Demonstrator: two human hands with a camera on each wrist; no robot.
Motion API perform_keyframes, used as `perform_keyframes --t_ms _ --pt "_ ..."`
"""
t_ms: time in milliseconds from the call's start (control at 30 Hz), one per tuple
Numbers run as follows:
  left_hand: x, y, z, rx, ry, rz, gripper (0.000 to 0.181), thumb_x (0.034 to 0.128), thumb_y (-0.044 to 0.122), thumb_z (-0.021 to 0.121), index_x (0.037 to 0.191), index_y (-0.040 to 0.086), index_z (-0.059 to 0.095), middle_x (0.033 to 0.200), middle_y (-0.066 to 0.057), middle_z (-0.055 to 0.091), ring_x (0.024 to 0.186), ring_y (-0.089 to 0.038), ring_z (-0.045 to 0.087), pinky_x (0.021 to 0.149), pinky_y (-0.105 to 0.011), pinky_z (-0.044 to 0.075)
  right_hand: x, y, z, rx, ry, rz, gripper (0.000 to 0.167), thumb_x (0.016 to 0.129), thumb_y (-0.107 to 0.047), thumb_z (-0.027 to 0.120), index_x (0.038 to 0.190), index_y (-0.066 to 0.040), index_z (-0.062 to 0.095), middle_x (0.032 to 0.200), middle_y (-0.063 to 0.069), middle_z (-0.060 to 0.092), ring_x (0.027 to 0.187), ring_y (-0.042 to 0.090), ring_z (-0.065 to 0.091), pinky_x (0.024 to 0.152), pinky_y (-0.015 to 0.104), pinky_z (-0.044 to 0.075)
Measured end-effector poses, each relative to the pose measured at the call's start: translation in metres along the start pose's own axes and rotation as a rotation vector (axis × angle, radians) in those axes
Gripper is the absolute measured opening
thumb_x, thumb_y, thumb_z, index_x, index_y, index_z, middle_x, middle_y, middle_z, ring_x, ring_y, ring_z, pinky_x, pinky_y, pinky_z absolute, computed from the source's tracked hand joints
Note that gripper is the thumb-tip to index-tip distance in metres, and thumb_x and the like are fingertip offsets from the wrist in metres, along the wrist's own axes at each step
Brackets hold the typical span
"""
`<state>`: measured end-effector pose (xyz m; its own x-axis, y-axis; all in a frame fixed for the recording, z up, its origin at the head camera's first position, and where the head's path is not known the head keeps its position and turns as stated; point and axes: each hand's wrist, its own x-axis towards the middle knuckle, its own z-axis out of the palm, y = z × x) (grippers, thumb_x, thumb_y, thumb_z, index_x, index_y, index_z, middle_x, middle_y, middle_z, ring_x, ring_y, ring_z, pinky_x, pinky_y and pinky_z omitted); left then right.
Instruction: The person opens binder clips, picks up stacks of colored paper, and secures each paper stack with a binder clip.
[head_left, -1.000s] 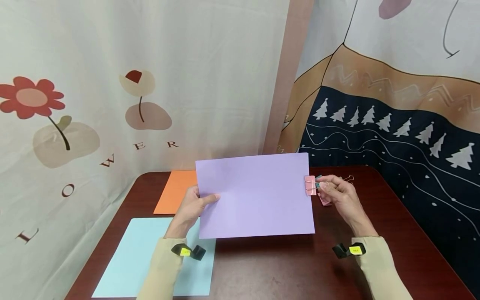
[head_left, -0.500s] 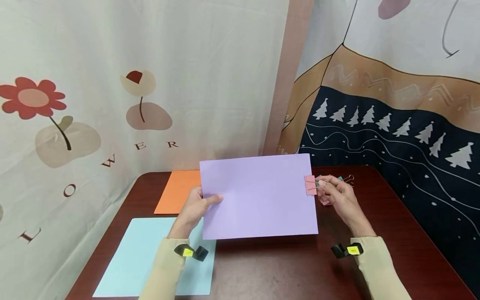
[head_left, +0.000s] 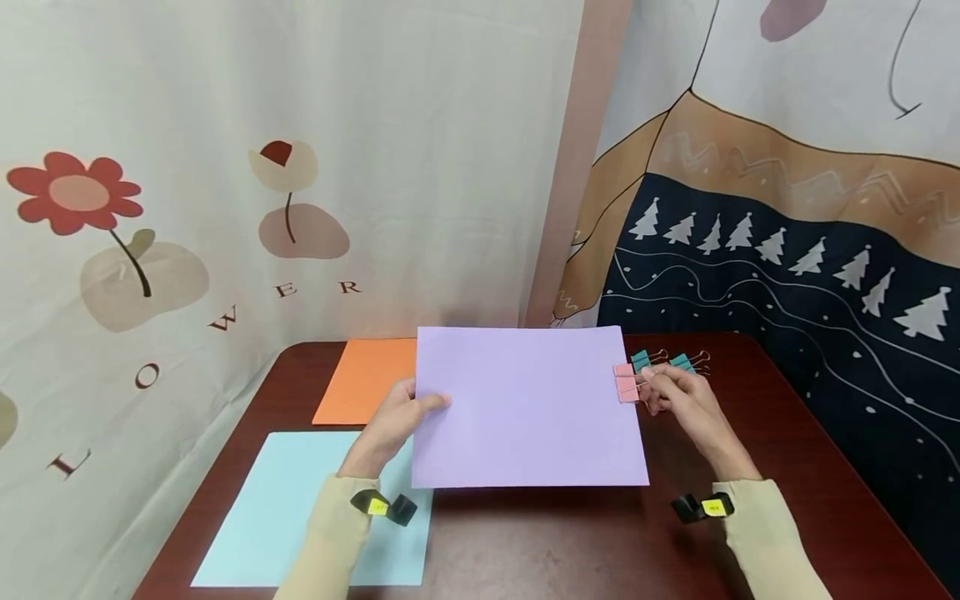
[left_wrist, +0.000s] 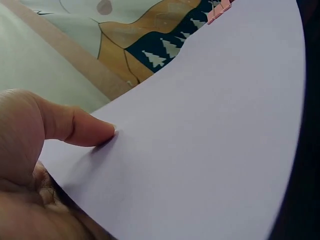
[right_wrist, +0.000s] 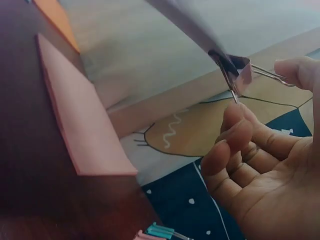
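Purple paper [head_left: 525,408] is held up above the table. My left hand [head_left: 392,427] grips its left edge, thumb on the front face; in the left wrist view the thumb [left_wrist: 80,127] presses the sheet [left_wrist: 200,130]. A pink binder clip [head_left: 626,383] sits on the paper's right edge. At that clip is my right hand [head_left: 690,410]. In the right wrist view, my thumb touches one wire handle of the clip [right_wrist: 244,75], which stands out, and a fingertip of the right hand [right_wrist: 265,160] touches the other, which lies back toward the paper.
Light blue paper [head_left: 300,517] lies at the table's front left, orange paper [head_left: 367,379] behind it. Teal binder clips [head_left: 682,362] are at the back right. The right wrist view shows a pink sheet [right_wrist: 87,115] on the table and a teal clip [right_wrist: 160,230]. Printed curtains hang behind.
The purple paper has shifted right and lower, together with the pink clip and my left hand. My right hand has come slightly down, and the teal clips behind it show more fully.
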<state>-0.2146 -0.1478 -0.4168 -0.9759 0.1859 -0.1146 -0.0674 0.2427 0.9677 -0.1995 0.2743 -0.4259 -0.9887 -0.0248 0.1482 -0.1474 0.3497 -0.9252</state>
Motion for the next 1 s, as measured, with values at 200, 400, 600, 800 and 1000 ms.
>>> perform_keyframes --t_ms 200,400,600,800,1000 --pt "-0.003 -0.008 0.006 0.031 -0.012 -0.011 0.035 0.0955 0.01 0.065 0.128 -0.001 0.065 0.12 -0.015 0.072 0.105 -0.02 0.067 0.1 -0.04 0.051 -0.004 0.004 -0.007 -0.117 -0.015 0.043 0.044 0.108 -0.04 0.051 0.113 0.0 0.067 0.087 0.009 0.063 0.078 0.018 0.059 0.077 0.031 0.051" --pt "-0.007 -0.015 0.01 0.047 -0.023 -0.027 0.036 0.0948 0.012 0.068 0.128 -0.001 0.066 0.119 -0.014 0.072 0.102 -0.02 0.066 0.097 -0.04 0.054 -0.007 0.009 -0.01 -0.181 -0.025 0.051 0.042 0.108 -0.039 0.051 0.112 -0.001 0.069 0.088 0.013 0.064 0.075 0.017 0.059 0.075 0.031 0.05" --pt "-0.009 -0.021 0.016 0.065 -0.012 -0.059 0.034 0.0937 0.014 0.071 0.124 -0.001 0.068 0.111 -0.011 0.073 0.094 -0.018 0.065 0.089 -0.034 0.054 -0.012 0.015 -0.01 -0.223 -0.049 0.067 0.04 0.108 -0.036 0.05 0.108 -0.001 0.069 0.084 0.012 0.065 0.073 0.015 0.058 0.071 0.031 0.05" --pt "-0.012 -0.028 0.024 0.089 -0.008 -0.095 0.037 0.0953 0.018 0.07 0.127 0.0 0.067 0.116 -0.01 0.073 0.102 -0.019 0.063 0.101 -0.045 0.051 -0.016 0.02 -0.012 -0.261 -0.077 0.097 0.038 0.107 -0.036 0.052 0.107 -0.004 0.071 0.085 0.014 0.066 0.072 0.015 0.058 0.072 0.033 0.051" --pt "-0.014 -0.038 0.031 0.135 -0.012 -0.114 0.035 0.0943 0.018 0.071 0.125 0.001 0.069 0.118 -0.009 0.073 0.108 -0.02 0.062 0.105 -0.05 0.048 -0.021 0.029 -0.014 -0.287 -0.109 0.099 0.03 0.107 -0.026 0.052 0.107 -0.003 0.072 0.08 0.009 0.065 0.07 0.014 0.058 0.07 0.03 0.051"
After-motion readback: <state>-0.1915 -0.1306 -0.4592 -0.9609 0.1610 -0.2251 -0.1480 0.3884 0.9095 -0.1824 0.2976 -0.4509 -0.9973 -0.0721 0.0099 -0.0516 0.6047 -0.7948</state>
